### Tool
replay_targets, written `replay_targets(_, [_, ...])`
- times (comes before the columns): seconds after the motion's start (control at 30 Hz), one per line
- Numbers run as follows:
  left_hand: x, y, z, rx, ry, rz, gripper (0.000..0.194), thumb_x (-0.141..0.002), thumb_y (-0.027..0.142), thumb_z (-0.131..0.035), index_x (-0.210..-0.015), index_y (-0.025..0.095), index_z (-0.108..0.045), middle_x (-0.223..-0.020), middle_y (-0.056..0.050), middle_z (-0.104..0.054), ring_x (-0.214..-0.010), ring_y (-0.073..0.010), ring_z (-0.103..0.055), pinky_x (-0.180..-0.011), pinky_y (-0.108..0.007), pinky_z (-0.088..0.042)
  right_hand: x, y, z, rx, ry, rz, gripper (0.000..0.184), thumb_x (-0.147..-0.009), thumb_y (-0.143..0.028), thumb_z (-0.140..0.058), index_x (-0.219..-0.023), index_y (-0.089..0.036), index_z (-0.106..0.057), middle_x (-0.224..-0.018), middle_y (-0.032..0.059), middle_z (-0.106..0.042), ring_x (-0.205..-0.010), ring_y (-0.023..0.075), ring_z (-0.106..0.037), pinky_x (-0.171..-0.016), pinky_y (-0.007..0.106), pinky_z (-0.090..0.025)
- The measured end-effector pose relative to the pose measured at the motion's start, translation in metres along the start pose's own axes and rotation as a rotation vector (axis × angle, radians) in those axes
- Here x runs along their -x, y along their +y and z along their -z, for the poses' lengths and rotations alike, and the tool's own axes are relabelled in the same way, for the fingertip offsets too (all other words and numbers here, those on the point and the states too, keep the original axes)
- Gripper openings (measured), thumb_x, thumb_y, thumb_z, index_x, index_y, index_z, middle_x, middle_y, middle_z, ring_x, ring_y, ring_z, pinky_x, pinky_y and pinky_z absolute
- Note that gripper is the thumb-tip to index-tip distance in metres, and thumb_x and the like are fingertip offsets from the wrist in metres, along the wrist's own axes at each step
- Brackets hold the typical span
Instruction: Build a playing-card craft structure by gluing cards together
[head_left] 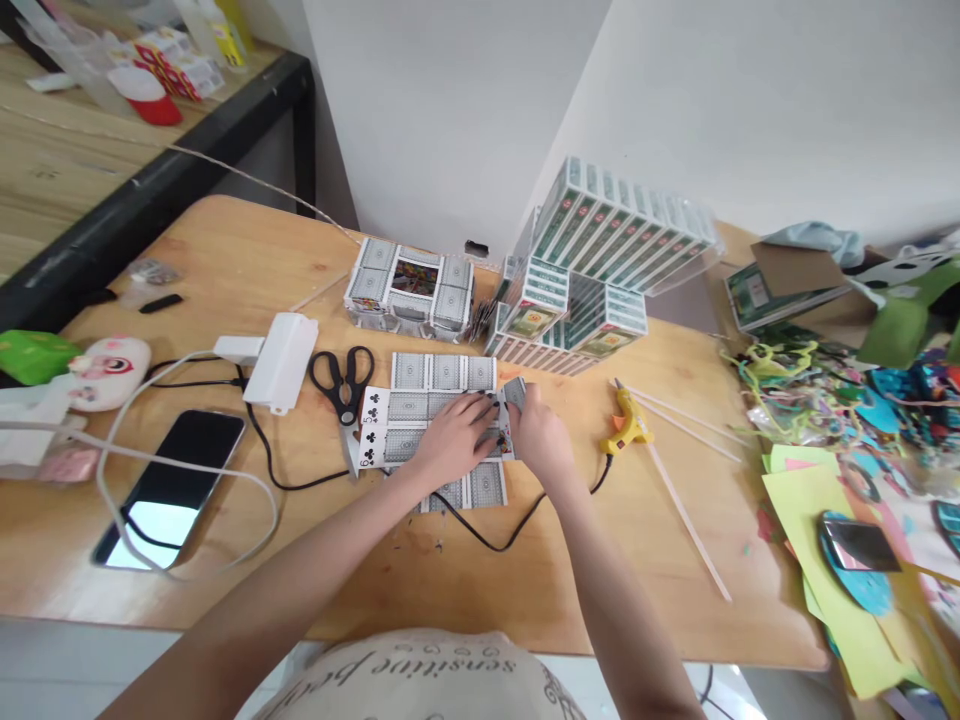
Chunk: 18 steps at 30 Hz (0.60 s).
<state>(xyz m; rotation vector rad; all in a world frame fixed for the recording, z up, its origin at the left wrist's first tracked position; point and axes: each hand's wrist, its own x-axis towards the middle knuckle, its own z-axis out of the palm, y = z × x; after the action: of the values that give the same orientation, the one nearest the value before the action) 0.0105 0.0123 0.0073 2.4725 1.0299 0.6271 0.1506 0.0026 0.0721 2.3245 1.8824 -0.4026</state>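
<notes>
Playing cards (410, 372) lie joined in a flat cross-like panel on the table, mostly backs up, with club faces showing on the left edge. My left hand (459, 435) lies flat on the panel, fingers spread toward its right side. At that right edge, my right hand (537, 428) is closed on a playing card (514, 392) that stands bent up from the panel. Black-handled scissors (345, 390) rest just left of the cards, blades partly hidden by them. To the right lies a yellow glue gun (627, 428), its black cord passing under my right forearm.
Behind the panel stands a box made of cards (410, 290). Stacked card packs (600, 230) rise at the back right. Glue sticks (690, 525) lie right; a phone (176, 485), power strip (281, 362) and cables lie left. Coloured paper (806, 540) covers the right-hand side.
</notes>
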Motion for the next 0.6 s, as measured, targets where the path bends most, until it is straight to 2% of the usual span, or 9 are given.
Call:
replay_targets(0.13, [0.0,0.001,0.002,0.003,-0.002,0.006,0.038,-0.084,0.032,-0.048,-0.119,0.017,-0.053,-0.124,-0.01,-0.052,-0.123,-0.0259,-0.04,-0.105,-0.045,-0.033,0.002,0.005,0.001,-0.086,0.004,-0.021,0.027,-0.09,-0.032,-0.039,-0.11,-0.013,-0.042,-0.084,0.0126,-0.067,-0.075,0.0248,-0.066,-0.057,0.028,-0.044])
replay_targets(0.23, [0.001,0.001,0.002,0.025,0.002,0.005,0.039,-0.084,0.031,-0.049,-0.12,0.018,-0.051,-0.124,-0.01,-0.052,-0.122,-0.0261,-0.04,-0.104,-0.047,-0.033,0.011,0.015,-0.003,-0.326,0.062,-0.058,0.033,-0.084,-0.034,-0.049,-0.112,-0.016,-0.045,-0.09,0.0105,-0.067,-0.08,0.0226,-0.066,-0.061,0.026,-0.045])
replay_targets(0.33, [0.0,0.001,0.001,0.079,0.021,0.023,0.036,-0.085,0.025,-0.047,-0.12,0.019,-0.051,-0.123,-0.009,-0.052,-0.121,-0.0257,-0.042,-0.103,-0.048,-0.034,0.028,0.019,-0.013,-0.542,0.172,-0.153,0.028,-0.08,-0.034,-0.05,-0.104,-0.019,-0.052,-0.092,0.0072,-0.068,-0.081,0.0211,-0.065,-0.064,0.026,-0.045])
replay_targets(0.4, [-0.004,0.0,0.0,0.155,0.052,0.087,0.032,-0.087,0.022,-0.043,-0.117,0.019,-0.052,-0.119,-0.009,-0.055,-0.115,-0.0246,-0.047,-0.099,-0.046,-0.039,0.038,0.017,-0.021,-0.598,0.221,-0.213,0.025,-0.081,-0.033,-0.047,-0.098,-0.018,-0.056,-0.087,0.0071,-0.069,-0.078,0.0217,-0.064,-0.064,0.027,-0.045])
replay_targets(0.5, [-0.018,0.0,0.0,0.329,0.169,0.236,0.031,-0.09,0.026,-0.038,-0.118,0.02,-0.05,-0.114,-0.009,-0.056,-0.109,-0.0228,-0.051,-0.092,-0.042,-0.044,0.049,0.006,-0.032,-0.66,0.282,-0.244,0.026,-0.083,-0.029,-0.04,-0.1,-0.017,-0.056,-0.085,0.0074,-0.068,-0.075,0.0207,-0.064,-0.063,0.027,-0.043])
replay_targets(0.6, [-0.04,0.001,0.0,0.542,0.238,0.224,0.033,-0.09,0.033,-0.041,-0.121,0.022,-0.045,-0.12,-0.009,-0.052,-0.112,-0.021,-0.05,-0.093,-0.037,-0.042,0.051,-0.004,-0.038,-0.676,0.333,-0.244,0.028,-0.084,-0.029,-0.038,-0.105,-0.018,-0.054,-0.088,0.007,-0.068,-0.076,0.0205,-0.063,-0.062,0.026,-0.042])
